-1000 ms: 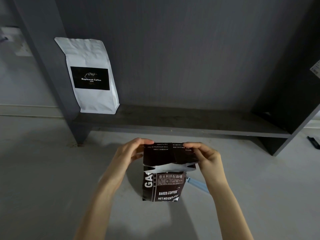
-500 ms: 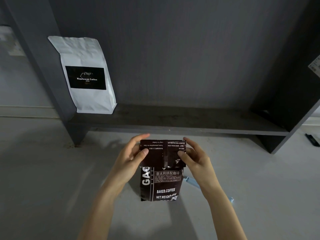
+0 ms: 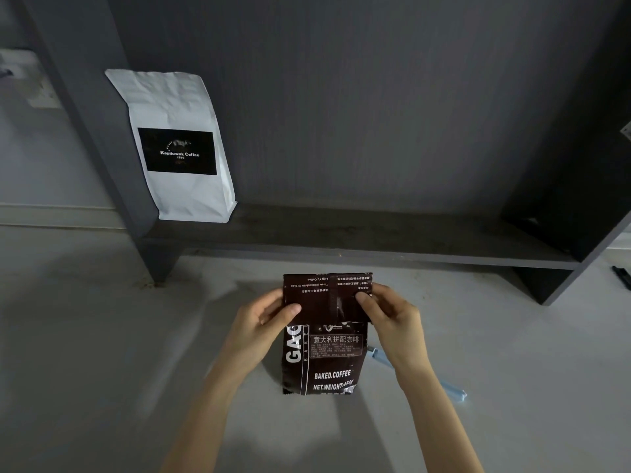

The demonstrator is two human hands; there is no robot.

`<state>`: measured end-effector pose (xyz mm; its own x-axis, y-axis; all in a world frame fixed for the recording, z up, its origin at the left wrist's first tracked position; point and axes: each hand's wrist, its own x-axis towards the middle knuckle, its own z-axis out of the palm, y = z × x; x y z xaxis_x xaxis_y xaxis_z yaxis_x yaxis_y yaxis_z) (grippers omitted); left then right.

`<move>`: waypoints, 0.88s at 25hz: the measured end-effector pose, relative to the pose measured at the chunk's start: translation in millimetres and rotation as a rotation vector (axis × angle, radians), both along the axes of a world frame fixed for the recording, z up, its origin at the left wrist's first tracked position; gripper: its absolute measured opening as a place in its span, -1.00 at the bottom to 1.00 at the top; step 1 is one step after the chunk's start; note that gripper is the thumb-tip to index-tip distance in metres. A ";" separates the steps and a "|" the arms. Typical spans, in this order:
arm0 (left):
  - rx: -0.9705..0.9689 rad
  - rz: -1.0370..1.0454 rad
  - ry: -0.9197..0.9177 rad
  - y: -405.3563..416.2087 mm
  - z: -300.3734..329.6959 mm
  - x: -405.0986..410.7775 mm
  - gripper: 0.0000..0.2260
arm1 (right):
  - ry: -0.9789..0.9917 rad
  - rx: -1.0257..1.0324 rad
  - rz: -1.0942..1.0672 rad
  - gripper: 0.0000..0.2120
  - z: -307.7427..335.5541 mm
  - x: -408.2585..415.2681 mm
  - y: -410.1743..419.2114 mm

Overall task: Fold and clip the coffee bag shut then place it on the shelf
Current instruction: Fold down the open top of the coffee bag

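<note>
A dark brown coffee bag [image 3: 327, 363] with white lettering stands upright on the pale grey surface, in front of the dark shelf [image 3: 358, 244]. Its top is folded forward and down, so the flap's print reads upside down. My left hand [image 3: 263, 322] pinches the flap's left edge, thumb on the front. My right hand [image 3: 389, 315] pinches the flap's right edge the same way. A light blue clip [image 3: 454, 392] lies on the surface behind my right forearm, partly hidden by it.
A white coffee bag [image 3: 177, 148] with a black label leans at the shelf's left end against the dark upright. A dark object [image 3: 622, 276] lies at the far right edge. The shelf's right side panel [image 3: 580, 199] closes off that end.
The bag's top has been folded further down and pressed flat, and the silver inner lining no longer shows. Both hands shifted from the top corners to the flap's sides.
</note>
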<state>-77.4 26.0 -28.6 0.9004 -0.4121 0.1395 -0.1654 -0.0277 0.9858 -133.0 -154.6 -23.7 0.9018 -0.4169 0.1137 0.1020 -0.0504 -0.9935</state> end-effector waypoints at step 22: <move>-0.003 0.075 -0.007 -9.0 -10.0 3.3 -0.79 | 0.020 0.045 -0.046 -0.89 -22.6 -1.7 3.2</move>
<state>-74.1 16.9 -38.6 0.9277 -0.3432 0.1473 -0.1702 -0.0376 0.9847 -134.7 -151.5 -46.3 0.8832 -0.4627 0.0761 0.0809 -0.0094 -0.9967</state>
